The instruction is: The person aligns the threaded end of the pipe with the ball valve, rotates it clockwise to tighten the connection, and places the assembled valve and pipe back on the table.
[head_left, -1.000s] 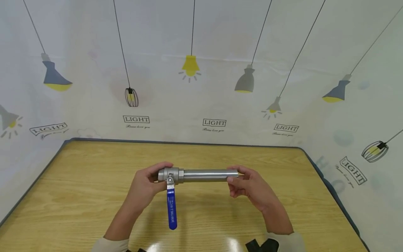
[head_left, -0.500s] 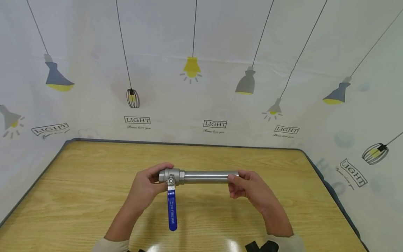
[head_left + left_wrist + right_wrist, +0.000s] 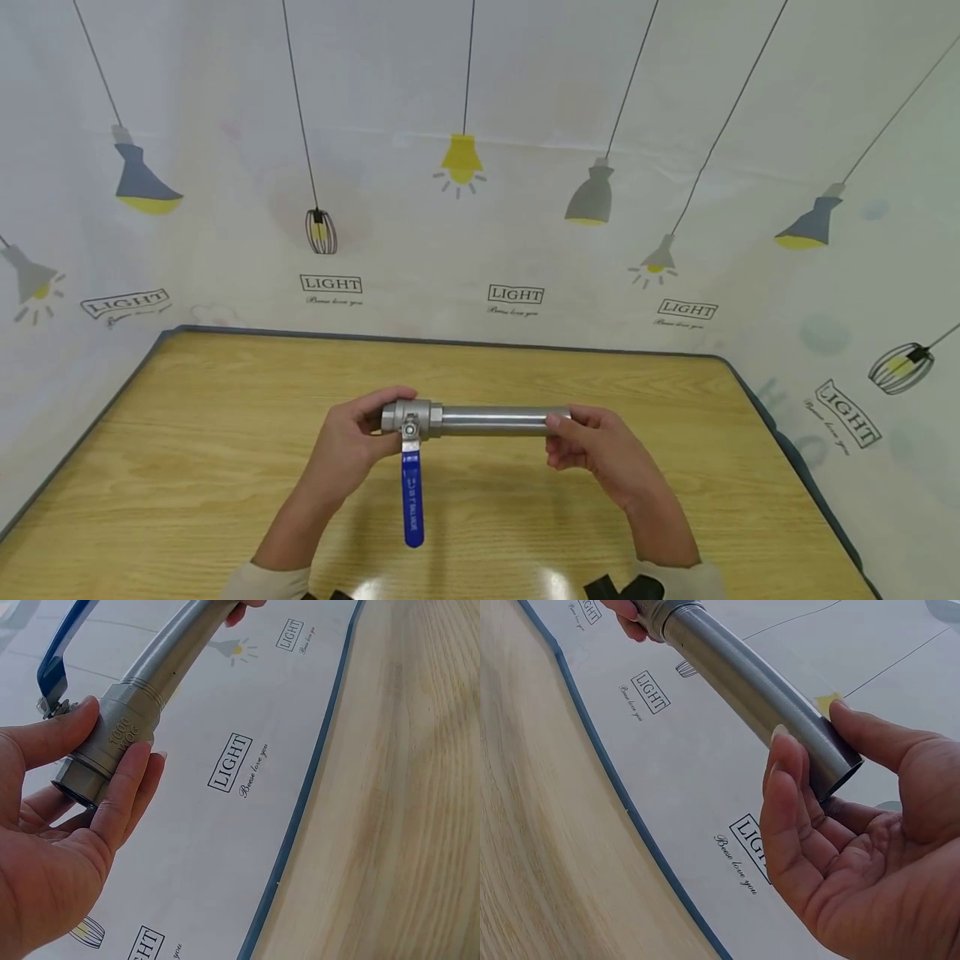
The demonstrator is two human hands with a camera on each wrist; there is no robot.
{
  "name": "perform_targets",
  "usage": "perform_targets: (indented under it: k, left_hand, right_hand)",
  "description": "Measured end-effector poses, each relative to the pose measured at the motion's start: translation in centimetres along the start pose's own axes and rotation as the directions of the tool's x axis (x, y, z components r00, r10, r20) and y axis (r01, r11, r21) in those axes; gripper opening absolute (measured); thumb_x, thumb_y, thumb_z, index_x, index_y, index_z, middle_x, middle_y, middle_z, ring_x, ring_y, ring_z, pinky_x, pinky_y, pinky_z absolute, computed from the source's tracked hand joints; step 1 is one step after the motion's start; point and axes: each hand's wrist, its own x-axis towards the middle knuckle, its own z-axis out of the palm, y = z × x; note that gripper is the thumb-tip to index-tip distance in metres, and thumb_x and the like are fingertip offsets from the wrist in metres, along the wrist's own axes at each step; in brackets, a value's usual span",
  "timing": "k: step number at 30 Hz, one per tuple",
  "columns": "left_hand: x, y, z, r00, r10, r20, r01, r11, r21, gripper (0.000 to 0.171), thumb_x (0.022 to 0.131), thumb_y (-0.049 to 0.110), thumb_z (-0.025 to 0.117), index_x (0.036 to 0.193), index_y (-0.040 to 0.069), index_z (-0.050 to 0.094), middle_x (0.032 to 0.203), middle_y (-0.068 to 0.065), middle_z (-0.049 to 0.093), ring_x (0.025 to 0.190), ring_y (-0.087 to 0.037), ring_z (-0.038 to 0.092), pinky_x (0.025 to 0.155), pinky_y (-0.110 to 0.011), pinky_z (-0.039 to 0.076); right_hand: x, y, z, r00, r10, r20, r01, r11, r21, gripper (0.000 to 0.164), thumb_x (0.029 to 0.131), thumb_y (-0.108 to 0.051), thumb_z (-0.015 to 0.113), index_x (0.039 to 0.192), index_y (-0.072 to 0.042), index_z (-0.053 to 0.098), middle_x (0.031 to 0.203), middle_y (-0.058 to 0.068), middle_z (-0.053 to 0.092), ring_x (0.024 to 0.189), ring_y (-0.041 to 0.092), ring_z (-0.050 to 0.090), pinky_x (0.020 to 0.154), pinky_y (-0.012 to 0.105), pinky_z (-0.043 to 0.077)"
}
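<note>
A steel ball valve (image 3: 411,415) with a blue lever handle (image 3: 413,500) is joined to a straight steel pipe (image 3: 491,420). Both lie level across the head view, held above the table. My left hand (image 3: 347,446) grips the valve body at its left end, thumb near the lever's pivot; raised lettering shows on the valve body (image 3: 120,731) in the left wrist view. With thumb and fingers, my right hand (image 3: 600,450) pinches the pipe's free end. In the right wrist view the pipe (image 3: 757,686) shows its open, hollow end between thumb and fingers. The lever points toward me.
A wood-grain table (image 3: 225,467) spreads beneath both hands, with a dark blue edge along its back and sides. Behind it stands a pale wall covering (image 3: 390,200) printed with hanging lamps and the word LIGHT. Dark straps (image 3: 626,586) show near the sleeves.
The right thumb and fingers have shifted slightly on the pipe's end, now covering more of it. The left hand keeps its grip on the valve. The whole view has moved a little.
</note>
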Motion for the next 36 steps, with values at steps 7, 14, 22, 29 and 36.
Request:
perform_targets:
  k: [7, 14, 22, 29, 36]
  left_hand:
    - [0.05, -0.03, 0.03, 1.000, -0.008, -0.002, 0.008, 1.000, 0.006, 0.045, 0.078, -0.007, 0.073, 0.121, 0.003, 0.065, 0.116, -0.020, 0.061, 0.095, -0.022, 0.060, 0.074, -0.026, 0.055]
    - [0.11, -0.07, -0.02, 1.000, 0.000, 0.002, 0.000, 1.000, 0.003, 0.045, 0.079, -0.007, 0.072, 0.122, 0.003, 0.065, 0.117, -0.020, 0.061, 0.096, -0.022, 0.060, 0.075, -0.025, 0.055]
    - [0.22, -0.50, -0.06, 1.000, 0.004, -0.008, -0.003, 1.000, 0.020, 0.045, 0.077, -0.008, 0.073, 0.120, 0.004, 0.066, 0.113, -0.019, 0.062, 0.093, -0.022, 0.060, 0.073, -0.027, 0.055]
    - [0.31, -0.53, -0.09, 1.000, -0.008, 0.002, 0.008, 1.000, 0.010, 0.046, 0.077, -0.009, 0.072, 0.120, 0.005, 0.066, 0.114, -0.019, 0.061, 0.095, -0.024, 0.060, 0.074, -0.028, 0.056]
    - [0.14, -0.33, -0.05, 1.000, 0.003, 0.002, -0.003, 1.000, -0.002, 0.045, 0.077, -0.008, 0.073, 0.120, 0.002, 0.065, 0.113, -0.020, 0.062, 0.093, -0.021, 0.062, 0.074, -0.026, 0.056]
  right_hand:
    - [-0.08, -0.10, -0.11, 1.000, 0.008, -0.002, -0.008, 1.000, -0.007, 0.056, 0.091, -0.016, 0.069, 0.139, 0.002, 0.047, 0.086, 0.005, 0.065, 0.074, 0.014, 0.066, 0.073, 0.031, 0.057]
    - [-0.16, -0.02, -0.24, 1.000, -0.012, 0.009, 0.012, 1.000, -0.006, 0.073, 0.085, -0.007, 0.072, 0.149, -0.007, 0.036, 0.090, 0.006, 0.066, 0.076, 0.015, 0.068, 0.076, 0.033, 0.057]
    - [-0.21, 0.12, -0.30, 1.000, -0.016, 0.022, 0.015, 1.000, 0.015, 0.063, 0.086, -0.005, 0.071, 0.143, -0.005, 0.044, 0.098, 0.008, 0.067, 0.078, 0.016, 0.069, 0.077, 0.034, 0.058]
    - [-0.21, 0.25, -0.30, 1.000, -0.012, 0.015, 0.012, 1.000, 0.005, 0.053, 0.085, -0.006, 0.072, 0.134, -0.005, 0.052, 0.102, 0.011, 0.064, 0.077, 0.016, 0.069, 0.076, 0.035, 0.058]
    - [-0.24, 0.16, -0.31, 1.000, -0.008, 0.028, 0.008, 1.000, 0.001, 0.047, 0.086, -0.010, 0.072, 0.130, -0.007, 0.055, 0.086, 0.007, 0.065, 0.070, 0.014, 0.067, 0.072, 0.035, 0.057]
